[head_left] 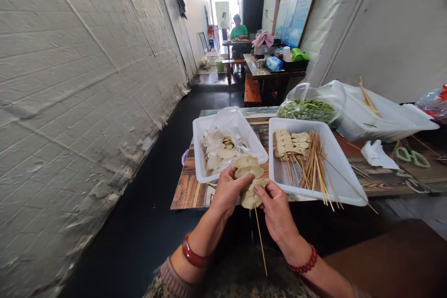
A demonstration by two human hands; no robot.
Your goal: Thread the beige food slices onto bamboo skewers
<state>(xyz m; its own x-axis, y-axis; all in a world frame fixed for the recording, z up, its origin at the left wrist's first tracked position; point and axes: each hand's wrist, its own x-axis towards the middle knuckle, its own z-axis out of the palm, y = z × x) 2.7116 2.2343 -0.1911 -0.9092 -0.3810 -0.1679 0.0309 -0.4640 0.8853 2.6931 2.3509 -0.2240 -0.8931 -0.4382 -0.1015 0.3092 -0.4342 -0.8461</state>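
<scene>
Several thin, round beige slices are threaded on a bamboo skewer, whose bare end points down toward me. My left hand pinches the slices from the left, thumb across their front. From the right, my right hand grips the lower slices between thumb and fingers. Just beyond my left hand stands a white tray with a plastic bag of loose beige slices. To the right, another white tray contains filled skewers and a bundle of bamboo sticks.
A bag of green vegetables and a white bin stand at the back right. Green-handled scissors and a crumpled tissue lie on the wooden table. A white brick wall runs along the left. A person in green sits farther back.
</scene>
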